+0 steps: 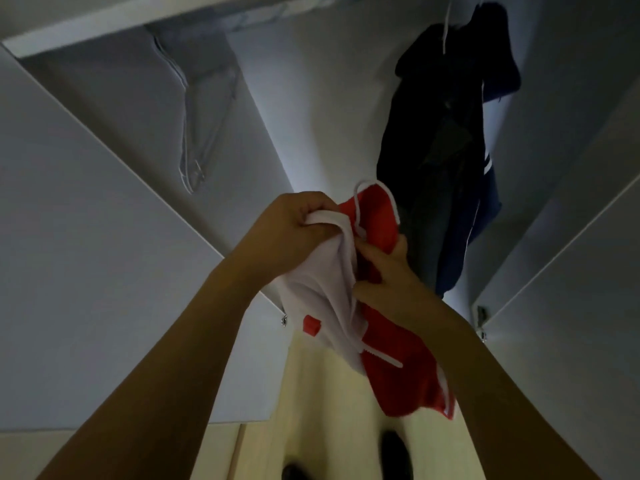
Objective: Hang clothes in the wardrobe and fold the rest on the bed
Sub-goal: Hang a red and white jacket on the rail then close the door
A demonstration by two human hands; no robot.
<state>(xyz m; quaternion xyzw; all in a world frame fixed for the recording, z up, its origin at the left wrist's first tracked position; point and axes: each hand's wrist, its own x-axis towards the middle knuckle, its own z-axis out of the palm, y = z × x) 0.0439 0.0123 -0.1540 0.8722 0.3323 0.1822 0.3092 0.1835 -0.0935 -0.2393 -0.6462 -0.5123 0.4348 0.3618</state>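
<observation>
Soft red-and-white cloth garment (388, 368), white plastic hanger (381, 192), smooth matt wardrobe panels (104, 271).

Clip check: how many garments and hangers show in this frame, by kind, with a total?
Red and white garment, gripped by the left hand and right hand: 1
Dark garments hanging in the wardrobe, too dim to separate: 1 cluster
White hanger in the held garment: 1
Empty hangers hanging on the left, count unclear: 1 bunch
Total: 4

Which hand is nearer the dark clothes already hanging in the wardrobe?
Right. The right hand grips the red and white garment just below and left of the dark clothes. The left hand holds the garment's white part further left.
</observation>
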